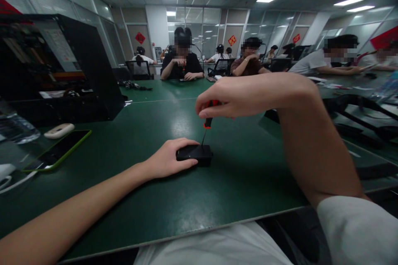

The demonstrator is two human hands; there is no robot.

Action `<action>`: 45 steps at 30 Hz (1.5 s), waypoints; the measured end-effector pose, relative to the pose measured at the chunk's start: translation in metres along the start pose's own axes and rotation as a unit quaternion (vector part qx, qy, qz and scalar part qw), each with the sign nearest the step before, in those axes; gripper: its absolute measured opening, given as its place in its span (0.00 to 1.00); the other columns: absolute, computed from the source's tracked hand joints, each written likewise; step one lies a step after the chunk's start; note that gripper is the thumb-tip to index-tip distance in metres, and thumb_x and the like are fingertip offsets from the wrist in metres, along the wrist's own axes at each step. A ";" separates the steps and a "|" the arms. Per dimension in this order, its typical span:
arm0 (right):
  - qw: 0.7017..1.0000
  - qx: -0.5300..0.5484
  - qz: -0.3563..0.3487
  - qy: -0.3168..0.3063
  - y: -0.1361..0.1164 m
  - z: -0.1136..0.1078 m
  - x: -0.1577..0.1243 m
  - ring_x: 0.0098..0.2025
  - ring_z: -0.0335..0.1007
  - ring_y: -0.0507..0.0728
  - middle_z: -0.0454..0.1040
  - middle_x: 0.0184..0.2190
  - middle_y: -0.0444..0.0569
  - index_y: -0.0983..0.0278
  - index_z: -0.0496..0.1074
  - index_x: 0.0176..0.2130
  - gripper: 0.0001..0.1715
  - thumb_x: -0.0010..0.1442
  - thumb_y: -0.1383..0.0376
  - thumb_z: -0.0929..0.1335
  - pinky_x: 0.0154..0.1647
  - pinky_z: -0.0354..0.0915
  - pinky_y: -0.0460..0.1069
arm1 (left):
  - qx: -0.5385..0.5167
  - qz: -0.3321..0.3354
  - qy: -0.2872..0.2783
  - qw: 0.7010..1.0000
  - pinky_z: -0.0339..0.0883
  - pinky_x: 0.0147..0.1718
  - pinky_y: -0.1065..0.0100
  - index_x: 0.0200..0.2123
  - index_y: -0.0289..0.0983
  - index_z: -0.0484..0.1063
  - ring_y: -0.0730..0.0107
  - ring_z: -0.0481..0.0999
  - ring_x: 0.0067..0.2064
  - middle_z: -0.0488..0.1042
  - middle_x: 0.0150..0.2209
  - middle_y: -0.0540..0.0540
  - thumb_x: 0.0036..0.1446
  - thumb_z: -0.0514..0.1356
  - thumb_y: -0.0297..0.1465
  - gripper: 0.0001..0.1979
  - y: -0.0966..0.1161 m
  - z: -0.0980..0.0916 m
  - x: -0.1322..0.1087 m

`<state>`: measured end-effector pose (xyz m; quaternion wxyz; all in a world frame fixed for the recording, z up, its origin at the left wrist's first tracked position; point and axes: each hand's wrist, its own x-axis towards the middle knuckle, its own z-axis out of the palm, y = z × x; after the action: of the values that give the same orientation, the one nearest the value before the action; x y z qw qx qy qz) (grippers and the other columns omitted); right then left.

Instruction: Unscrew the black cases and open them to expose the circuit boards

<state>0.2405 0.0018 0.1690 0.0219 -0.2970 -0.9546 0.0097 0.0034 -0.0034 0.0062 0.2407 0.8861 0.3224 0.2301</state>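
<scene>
Black rectangular box (193, 154) is clasped on the green tabletop (248, 178) by the left hand (168, 158), while a black-and-red-handled screwdriver (208, 123) is gripped by the right hand (228, 97), tip at box top; screw-turning is apparently in hand, steady alignment being called for.
</scene>
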 end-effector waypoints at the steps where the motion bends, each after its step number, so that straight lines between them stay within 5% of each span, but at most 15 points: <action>1: 1.000 -0.003 -0.013 0.002 0.000 0.001 0.001 0.35 0.73 0.53 0.80 0.39 0.47 0.60 0.77 0.45 0.14 0.66 0.60 0.64 0.33 0.60 0.47 | 0.001 0.001 0.000 1.000 0.69 0.50 0.62 0.55 0.37 0.74 0.58 0.78 0.48 0.79 0.50 0.43 0.60 0.66 0.37 0.21 0.000 0.000 0.000; 5: 0.997 -0.023 -0.064 0.028 0.001 0.001 0.003 0.44 0.73 0.56 0.79 0.47 0.49 0.60 0.77 0.47 0.14 0.61 0.65 0.68 0.40 0.62 0.48 | 0.004 0.003 -0.001 1.000 0.69 0.48 0.64 0.55 0.36 0.73 0.59 0.78 0.48 0.79 0.50 0.43 0.60 0.66 0.37 0.21 -0.001 0.000 -0.001; 9: 1.000 -0.011 -0.025 0.007 0.000 -0.001 0.006 0.36 0.73 0.54 0.80 0.39 0.48 0.61 0.77 0.45 0.14 0.66 0.59 0.65 0.35 0.62 0.48 | 0.008 0.016 -0.007 1.000 0.68 0.47 0.65 0.55 0.37 0.73 0.59 0.78 0.47 0.79 0.49 0.43 0.60 0.66 0.37 0.22 -0.003 0.000 -0.001; 14: 0.997 -0.031 -0.065 0.022 -0.001 0.000 0.010 0.47 0.74 0.55 0.77 0.51 0.49 0.61 0.77 0.48 0.15 0.62 0.67 0.68 0.43 0.64 0.47 | 0.012 0.012 -0.003 1.000 0.67 0.47 0.64 0.54 0.36 0.74 0.59 0.78 0.47 0.80 0.49 0.43 0.59 0.67 0.37 0.21 -0.001 0.000 -0.001; 18: 0.999 -0.015 -0.031 0.013 0.000 0.002 0.012 0.39 0.75 0.54 0.80 0.43 0.49 0.63 0.77 0.47 0.14 0.65 0.60 0.67 0.36 0.64 0.47 | 0.011 0.010 -0.006 1.000 0.68 0.45 0.64 0.55 0.37 0.74 0.59 0.79 0.47 0.80 0.49 0.43 0.59 0.66 0.38 0.22 -0.002 -0.001 -0.002; 24: 0.997 -0.011 -0.074 0.027 0.000 0.004 0.014 0.50 0.73 0.56 0.75 0.54 0.50 0.61 0.76 0.50 0.20 0.58 0.72 0.68 0.46 0.65 0.47 | 0.009 0.005 -0.010 1.000 0.68 0.45 0.64 0.56 0.37 0.73 0.59 0.79 0.47 0.79 0.50 0.42 0.60 0.66 0.39 0.23 -0.004 -0.001 -0.003; 28: 0.999 -0.004 -0.039 0.020 -0.001 0.004 0.015 0.41 0.74 0.56 0.79 0.44 0.51 0.63 0.77 0.47 0.13 0.63 0.62 0.69 0.39 0.65 0.48 | 0.006 0.007 -0.008 1.000 0.69 0.45 0.64 0.56 0.38 0.73 0.58 0.79 0.47 0.79 0.50 0.42 0.60 0.66 0.39 0.23 -0.003 -0.001 -0.003; 33: 0.997 -0.001 -0.067 0.034 0.001 0.004 0.015 0.48 0.73 0.55 0.75 0.52 0.51 0.61 0.77 0.49 0.20 0.57 0.74 0.68 0.45 0.66 0.47 | 0.005 0.007 -0.008 1.000 0.69 0.45 0.64 0.56 0.37 0.73 0.58 0.79 0.47 0.80 0.50 0.41 0.59 0.66 0.38 0.23 -0.001 -0.002 -0.002; 39: 1.000 0.007 -0.023 0.011 -0.002 0.001 0.013 0.39 0.75 0.54 0.80 0.40 0.49 0.63 0.77 0.46 0.12 0.64 0.64 0.68 0.38 0.66 0.47 | 0.004 0.015 0.000 1.000 0.69 0.44 0.64 0.55 0.37 0.74 0.59 0.79 0.45 0.80 0.48 0.41 0.60 0.65 0.39 0.22 -0.003 0.000 -0.002; 45: 0.994 0.030 -0.097 0.038 -0.013 0.000 0.014 0.38 0.74 0.52 0.80 0.40 0.48 0.64 0.77 0.43 0.09 0.63 0.64 0.69 0.38 0.65 0.46 | -0.018 0.017 0.001 1.000 0.69 0.45 0.64 0.55 0.37 0.74 0.59 0.79 0.45 0.80 0.48 0.42 0.62 0.64 0.39 0.20 -0.005 0.001 -0.002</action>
<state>0.2214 -0.0004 0.1701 0.0678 -0.2028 -0.9765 0.0254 0.0000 -0.0017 0.0024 0.2528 0.8865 0.3036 0.2408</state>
